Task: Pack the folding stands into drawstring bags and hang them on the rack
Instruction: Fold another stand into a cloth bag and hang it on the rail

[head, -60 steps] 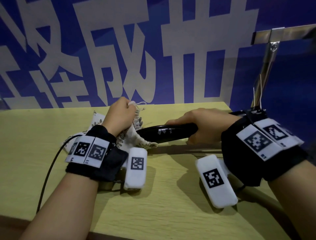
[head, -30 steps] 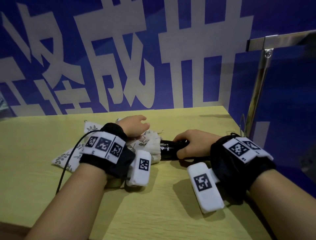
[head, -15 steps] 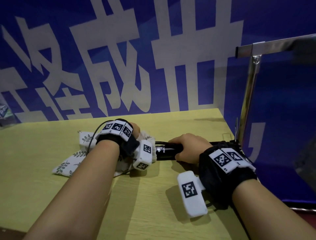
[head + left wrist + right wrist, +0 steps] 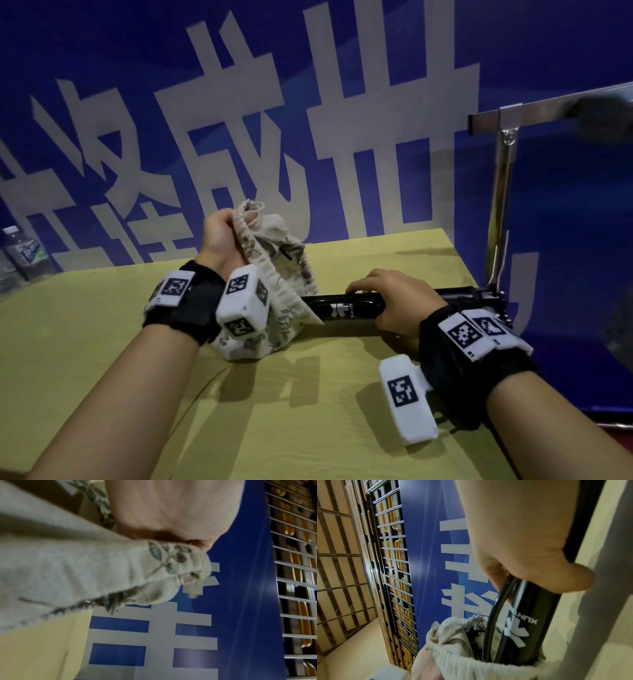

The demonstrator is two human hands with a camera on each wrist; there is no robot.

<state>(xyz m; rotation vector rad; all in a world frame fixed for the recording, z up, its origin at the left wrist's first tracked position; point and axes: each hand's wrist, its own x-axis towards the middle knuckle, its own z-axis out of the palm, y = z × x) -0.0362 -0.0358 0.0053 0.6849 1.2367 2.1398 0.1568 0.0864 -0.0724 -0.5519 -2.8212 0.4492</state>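
Observation:
A black folding stand (image 4: 346, 308) with white lettering lies across the yellow table, its left end inside the mouth of a beige leaf-print drawstring bag (image 4: 274, 284). My right hand (image 4: 390, 301) grips the stand's shaft (image 4: 522, 628) near its middle. My left hand (image 4: 219, 236) is raised above the table and grips the bag's gathered rim (image 4: 171, 563), holding the mouth up and open. The bag's bottom rests on the table. The stand's end inside the bag is hidden.
A metal rack (image 4: 503, 192) with a horizontal bar stands at the table's right edge, just beyond the stand's right end. A blue wall with large white characters (image 4: 308, 137) runs behind the table (image 4: 308, 411). A plastic bottle (image 4: 20, 253) stands far left.
My left hand has lifted the bag's rim off the table and pulled the mouth open around the stand's end. My right hand keeps its grip on the stand.

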